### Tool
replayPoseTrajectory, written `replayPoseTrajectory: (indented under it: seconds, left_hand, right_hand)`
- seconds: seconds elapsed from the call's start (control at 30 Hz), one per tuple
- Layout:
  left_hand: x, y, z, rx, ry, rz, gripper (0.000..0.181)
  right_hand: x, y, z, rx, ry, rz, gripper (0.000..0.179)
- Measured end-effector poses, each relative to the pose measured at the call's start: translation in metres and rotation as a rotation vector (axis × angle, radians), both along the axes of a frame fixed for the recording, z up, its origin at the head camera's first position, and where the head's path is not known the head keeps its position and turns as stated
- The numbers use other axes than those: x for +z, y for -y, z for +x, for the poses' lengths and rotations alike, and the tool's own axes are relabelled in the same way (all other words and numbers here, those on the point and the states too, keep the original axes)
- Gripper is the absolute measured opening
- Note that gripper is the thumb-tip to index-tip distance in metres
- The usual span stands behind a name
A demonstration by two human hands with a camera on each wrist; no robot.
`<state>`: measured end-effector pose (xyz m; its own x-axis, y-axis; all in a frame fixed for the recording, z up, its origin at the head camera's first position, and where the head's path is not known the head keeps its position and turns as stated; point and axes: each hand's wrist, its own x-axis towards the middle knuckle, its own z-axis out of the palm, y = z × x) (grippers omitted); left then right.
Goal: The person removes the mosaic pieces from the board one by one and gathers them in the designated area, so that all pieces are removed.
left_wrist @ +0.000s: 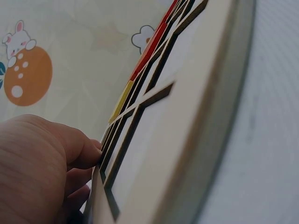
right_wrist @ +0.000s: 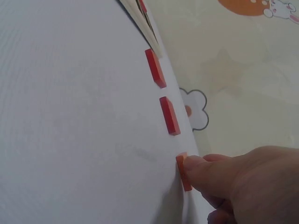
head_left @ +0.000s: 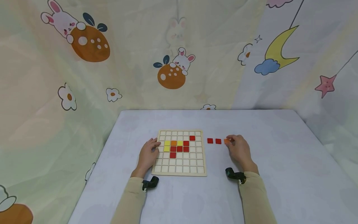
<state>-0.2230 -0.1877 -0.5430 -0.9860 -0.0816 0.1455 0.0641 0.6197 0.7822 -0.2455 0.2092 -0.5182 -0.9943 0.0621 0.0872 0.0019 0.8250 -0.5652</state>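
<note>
A light wooden grid board (head_left: 183, 170) lies flat on the table, with several red, yellow and orange square tiles in its upper cells. My left hand (head_left: 146, 154) holds the board's left edge; in the left wrist view its thumb (left_wrist: 84, 151) touches the frame while the other fingers bend below. To the right of the board, my right hand (head_left: 241, 150) pinches an orange tile (right_wrist: 185, 181) at the table surface. Two red tiles (head_left: 210, 141) lie in a row between board and orange tile. Part of the orange tile is hidden by the fingertips.
A white cloth covers the table (head_left: 190, 199), and its far edge meets a printed fabric backdrop (head_left: 134, 46). Black cameras (head_left: 151, 182) are strapped to both wrists.
</note>
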Motion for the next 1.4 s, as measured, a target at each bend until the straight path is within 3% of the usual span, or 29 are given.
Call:
replayPoseTrajectory:
  seconds: [0.33,0.8,1.23,1.4]
  left_hand:
    - [0.003,0.0,-0.001,-0.009,0.004,-0.001,0.031]
    - [0.003,-0.002,-0.001,-0.001,-0.006,0.002,0.03]
    - [0.003,-0.003,0.0,0.002,-0.013,-0.016,0.029]
    - [0.003,-0.001,0.001,0.004,-0.002,-0.01,0.029]
  right_hand:
    - [0.011,0.03,-0.002,-0.003,-0.013,-0.072,0.027]
    - [0.0,0.063,-0.001,0.034,-0.061,-0.091,0.022]
    - [-0.002,0.093,-0.001,0.162,-0.167,-0.036,0.017]
    - [0.002,0.103,-0.008,0.192,-0.148,-0.024,0.018]
